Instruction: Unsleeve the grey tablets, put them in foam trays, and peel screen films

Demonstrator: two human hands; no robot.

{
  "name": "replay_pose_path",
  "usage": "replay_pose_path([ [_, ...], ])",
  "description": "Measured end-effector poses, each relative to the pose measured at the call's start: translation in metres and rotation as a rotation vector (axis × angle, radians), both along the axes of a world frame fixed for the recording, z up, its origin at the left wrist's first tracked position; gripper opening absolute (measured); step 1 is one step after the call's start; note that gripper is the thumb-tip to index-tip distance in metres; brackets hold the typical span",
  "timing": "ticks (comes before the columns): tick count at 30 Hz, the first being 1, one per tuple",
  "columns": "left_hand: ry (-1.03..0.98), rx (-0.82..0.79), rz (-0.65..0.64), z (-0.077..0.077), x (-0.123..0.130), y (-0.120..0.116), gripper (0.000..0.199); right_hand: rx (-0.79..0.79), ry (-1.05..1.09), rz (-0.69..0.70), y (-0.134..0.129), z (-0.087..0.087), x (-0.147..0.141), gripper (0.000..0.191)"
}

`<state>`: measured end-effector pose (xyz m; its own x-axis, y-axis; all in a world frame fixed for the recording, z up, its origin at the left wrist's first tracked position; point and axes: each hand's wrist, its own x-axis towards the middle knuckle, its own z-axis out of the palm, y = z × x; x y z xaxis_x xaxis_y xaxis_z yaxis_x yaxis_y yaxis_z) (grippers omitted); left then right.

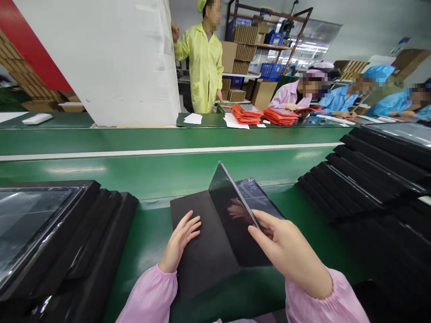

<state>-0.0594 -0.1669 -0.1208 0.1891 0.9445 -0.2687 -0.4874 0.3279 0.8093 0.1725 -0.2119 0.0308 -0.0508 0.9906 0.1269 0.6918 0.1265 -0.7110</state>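
My right hand (288, 244) pinches the edge of a thin tablet (232, 215) between thumb and fingers. The tablet stands tilted, and its dark glossy face mirrors my left hand. Fingers spread, my left hand (182, 235) rests at the left part of a matt black folding cover (205, 260), which lies open on the green belt. Whether the tablet's lower edge touches the cover, I cannot tell. Behind the tablet, partly hidden by it and my right hand, lies another dark screen (259, 195) that looks wrapped in shiny film.
Black covers with screens pile up in a left stack (84, 233) and a taller right stack (377, 166). Across the green belt (151, 170), orange-red stacks (247, 114) lie on a counter. A person in yellow (205, 67) stands behind it; several others sit at right.
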Motion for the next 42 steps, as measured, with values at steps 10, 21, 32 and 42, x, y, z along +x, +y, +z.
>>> replay_pose_path([
  [10,-0.109,-0.531,0.071,0.018,0.002,-0.005,0.036,-0.020,0.100,0.065,-0.012,-0.024,-0.010,0.027],
  [21,0.111,-0.346,0.222,0.008,0.015,0.000,0.037,-0.105,0.017,-0.446,0.015,-0.084,0.091,0.029],
  [32,1.040,0.156,0.390,-0.011,0.004,0.000,0.083,-0.233,-0.093,-0.594,0.054,-0.131,0.132,0.036],
  [42,0.879,0.156,0.124,-0.035,-0.074,0.053,0.074,-0.605,0.557,-0.362,0.009,-0.152,0.137,0.046],
])
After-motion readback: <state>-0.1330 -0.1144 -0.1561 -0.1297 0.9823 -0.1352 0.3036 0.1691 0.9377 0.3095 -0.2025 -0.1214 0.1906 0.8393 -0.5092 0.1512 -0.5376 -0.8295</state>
